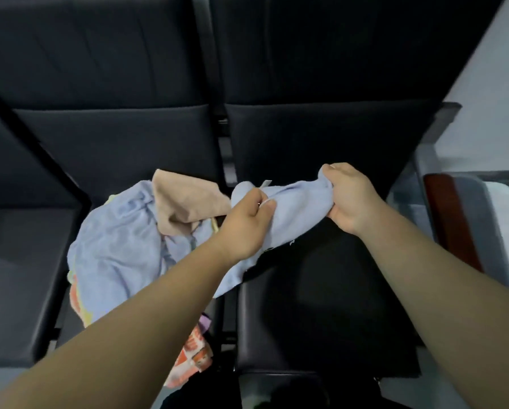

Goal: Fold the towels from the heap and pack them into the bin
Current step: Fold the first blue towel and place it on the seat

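Note:
A light blue towel (299,202) is stretched between both hands above the right seat (321,305). My left hand (244,225) pinches its left part and my right hand (347,196) grips its bunched right end. The lower part of the towel hangs down to the seat's front left. On the left seat lies the heap (120,246): another light blue towel, a beige one (185,202) on top, and an orange and white patterned one (191,355) hanging off the front edge. The bin (477,219) is a translucent grey container at the far right.
Dark padded seats in a row fill the view, with metal armrest bars (226,149) between them. A reddish-brown strip (447,219) lies along the bin's left wall. A light wall (495,84) stands at the upper right.

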{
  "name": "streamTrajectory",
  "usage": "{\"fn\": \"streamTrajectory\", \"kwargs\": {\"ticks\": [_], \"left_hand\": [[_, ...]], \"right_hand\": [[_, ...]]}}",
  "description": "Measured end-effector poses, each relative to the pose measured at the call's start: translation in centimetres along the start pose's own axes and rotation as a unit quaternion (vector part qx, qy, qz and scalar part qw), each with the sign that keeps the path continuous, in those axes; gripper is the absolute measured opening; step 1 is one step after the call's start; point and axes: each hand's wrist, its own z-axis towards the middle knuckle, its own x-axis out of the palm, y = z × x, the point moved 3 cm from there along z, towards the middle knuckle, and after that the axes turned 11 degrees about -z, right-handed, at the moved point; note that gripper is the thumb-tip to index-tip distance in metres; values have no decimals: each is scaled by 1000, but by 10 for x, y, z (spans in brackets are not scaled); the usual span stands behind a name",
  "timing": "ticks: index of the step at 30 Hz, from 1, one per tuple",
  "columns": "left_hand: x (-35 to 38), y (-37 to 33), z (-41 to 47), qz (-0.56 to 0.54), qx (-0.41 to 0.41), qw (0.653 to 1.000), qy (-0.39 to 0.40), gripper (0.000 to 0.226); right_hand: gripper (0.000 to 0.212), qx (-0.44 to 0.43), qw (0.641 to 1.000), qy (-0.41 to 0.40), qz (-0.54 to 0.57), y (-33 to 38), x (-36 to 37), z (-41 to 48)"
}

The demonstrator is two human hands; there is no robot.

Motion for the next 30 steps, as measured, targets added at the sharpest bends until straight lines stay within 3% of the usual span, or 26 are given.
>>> {"fn": "streamTrajectory", "kwargs": {"ticks": [7, 14, 25, 30], "left_hand": [[117, 90, 29, 13, -20, 999, 42, 20], [159, 217, 62, 31, -25, 999, 27, 16], [163, 268, 97, 42, 87, 995, 30, 20], [160, 274, 93, -42, 90, 994, 47, 35]], "right_hand": [[11, -3, 980, -61, -189, -124, -75, 49], [17, -42, 954, -62, -291, -252, -73, 98], [11, -175, 932, -99, -301, -300, -52, 131], [12, -212, 928, -89, -293, -305, -52, 129]]}}
